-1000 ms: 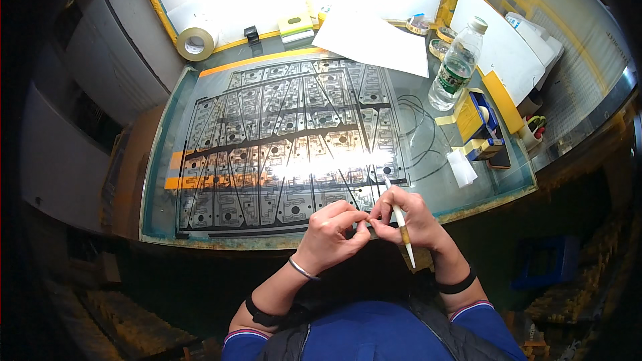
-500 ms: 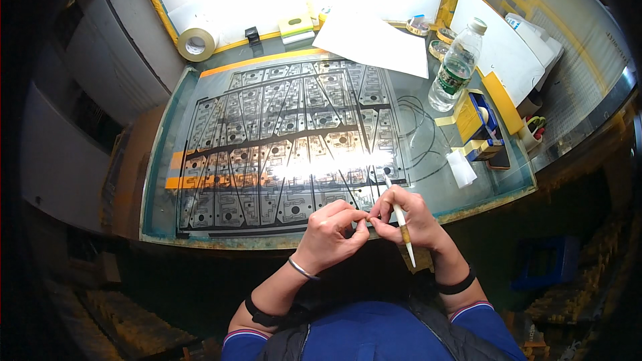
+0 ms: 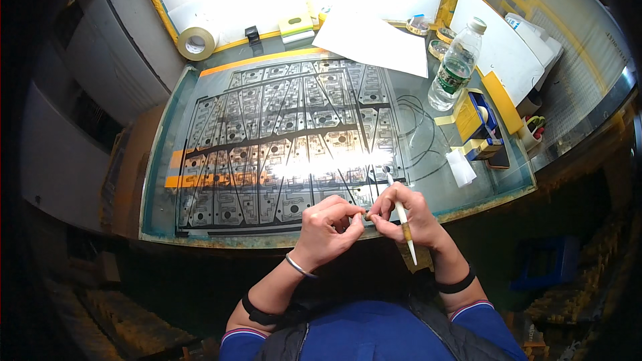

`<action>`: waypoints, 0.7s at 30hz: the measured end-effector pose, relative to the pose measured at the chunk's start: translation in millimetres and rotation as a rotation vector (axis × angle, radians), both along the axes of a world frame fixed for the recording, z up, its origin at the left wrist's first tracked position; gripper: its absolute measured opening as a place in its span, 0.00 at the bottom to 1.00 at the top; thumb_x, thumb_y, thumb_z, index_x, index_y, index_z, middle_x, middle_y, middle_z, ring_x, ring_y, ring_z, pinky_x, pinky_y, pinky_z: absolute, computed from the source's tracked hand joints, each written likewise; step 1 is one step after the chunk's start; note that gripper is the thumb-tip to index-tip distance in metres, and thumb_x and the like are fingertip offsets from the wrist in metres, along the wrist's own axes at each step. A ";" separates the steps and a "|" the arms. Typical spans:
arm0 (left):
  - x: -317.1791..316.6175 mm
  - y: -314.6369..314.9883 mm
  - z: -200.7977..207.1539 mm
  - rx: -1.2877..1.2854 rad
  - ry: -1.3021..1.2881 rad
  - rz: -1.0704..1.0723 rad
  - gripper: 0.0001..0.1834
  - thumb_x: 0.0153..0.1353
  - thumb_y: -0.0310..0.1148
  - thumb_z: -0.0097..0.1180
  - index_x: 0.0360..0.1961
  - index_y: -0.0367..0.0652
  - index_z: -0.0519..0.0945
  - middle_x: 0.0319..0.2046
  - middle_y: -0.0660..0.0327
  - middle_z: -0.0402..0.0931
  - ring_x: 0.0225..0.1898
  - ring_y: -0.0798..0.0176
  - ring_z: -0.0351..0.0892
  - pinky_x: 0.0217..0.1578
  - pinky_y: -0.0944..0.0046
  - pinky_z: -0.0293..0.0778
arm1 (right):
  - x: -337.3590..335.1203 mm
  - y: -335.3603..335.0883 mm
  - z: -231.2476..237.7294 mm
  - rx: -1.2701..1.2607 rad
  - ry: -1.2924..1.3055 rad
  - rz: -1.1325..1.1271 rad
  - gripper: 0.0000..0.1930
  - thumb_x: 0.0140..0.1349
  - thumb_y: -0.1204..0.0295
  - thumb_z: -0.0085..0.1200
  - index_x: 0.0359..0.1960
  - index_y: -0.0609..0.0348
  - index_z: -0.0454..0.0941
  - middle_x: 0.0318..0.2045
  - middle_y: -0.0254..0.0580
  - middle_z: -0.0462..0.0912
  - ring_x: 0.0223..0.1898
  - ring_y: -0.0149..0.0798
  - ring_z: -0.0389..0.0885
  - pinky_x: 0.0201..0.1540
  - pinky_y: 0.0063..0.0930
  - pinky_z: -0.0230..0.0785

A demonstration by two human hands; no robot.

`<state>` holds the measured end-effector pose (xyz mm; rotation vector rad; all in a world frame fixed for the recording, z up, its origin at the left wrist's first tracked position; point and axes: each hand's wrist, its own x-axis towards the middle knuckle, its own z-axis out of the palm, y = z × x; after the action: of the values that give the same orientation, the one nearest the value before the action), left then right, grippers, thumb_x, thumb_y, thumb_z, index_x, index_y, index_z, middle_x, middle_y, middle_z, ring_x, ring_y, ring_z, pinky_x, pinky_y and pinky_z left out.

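Close together at the table's front edge, my left hand (image 3: 331,226) and my right hand (image 3: 409,217) nearly touch at the fingertips. Between them is a tiny dark bit (image 3: 366,216), too small to name. My left thumb and forefinger are pinched at it. A slim white pen-like tool (image 3: 406,230) with a yellowish band lies across my right hand, held in its curled fingers; its pointed lower end sticks out toward me. Just beyond the hands a large film sheet (image 3: 292,208) with dark circuit-like patterns lies on the glass table (image 3: 435,190).
A water bottle (image 3: 456,67), a blue-and-yellow tape dispenser (image 3: 476,120) and a crumpled white paper (image 3: 461,169) stand or lie at the right. White paper (image 3: 381,43) covers part of the back. A tape roll (image 3: 196,44) sits at the back left. Bright glare crosses the sheet.
My left hand has shifted slightly left and up, so the fingertips are a little farther apart and the small bit between them shows more. The right hand with the tool is nearly still.
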<state>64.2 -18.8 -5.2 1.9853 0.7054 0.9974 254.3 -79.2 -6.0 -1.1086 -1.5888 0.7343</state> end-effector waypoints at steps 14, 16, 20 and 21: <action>1.6 -3.8 1.6 -0.070 -0.074 0.007 0.08 0.50 0.22 0.66 0.32 0.35 0.81 0.25 0.63 0.78 0.20 0.77 0.76 0.19 0.77 0.71 | 0.2 1.0 -2.3 -0.042 0.007 -0.053 0.08 0.55 0.76 0.64 0.32 0.61 0.76 0.24 0.34 0.79 0.25 0.25 0.78 0.29 0.19 0.72; -0.7 -2.0 0.7 -0.015 -0.008 -0.038 0.07 0.50 0.22 0.66 0.31 0.35 0.81 0.24 0.63 0.78 0.19 0.77 0.76 0.19 0.77 0.70 | 0.5 0.3 -2.3 -0.036 -0.008 -0.057 0.08 0.54 0.76 0.64 0.32 0.61 0.76 0.24 0.34 0.79 0.25 0.25 0.78 0.29 0.20 0.72; 0.2 -2.1 -0.1 0.041 -0.009 -0.013 0.05 0.50 0.21 0.65 0.29 0.36 0.82 0.24 0.62 0.78 0.18 0.76 0.75 0.19 0.77 0.70 | 0.2 -0.6 -0.1 -0.029 -0.026 -0.051 0.08 0.54 0.76 0.64 0.32 0.61 0.76 0.24 0.35 0.79 0.25 0.25 0.79 0.29 0.20 0.72; 0.4 -1.8 -0.3 0.060 -0.008 -0.013 0.04 0.50 0.21 0.64 0.29 0.37 0.82 0.24 0.62 0.78 0.18 0.76 0.75 0.19 0.77 0.69 | -0.2 -0.4 -0.5 -0.030 -0.017 -0.047 0.08 0.54 0.76 0.64 0.32 0.61 0.76 0.24 0.35 0.79 0.25 0.26 0.79 0.29 0.20 0.72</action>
<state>64.5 -20.6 -5.6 2.0337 0.6641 1.0295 254.1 -79.6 -6.5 -1.1726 -1.5652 0.7215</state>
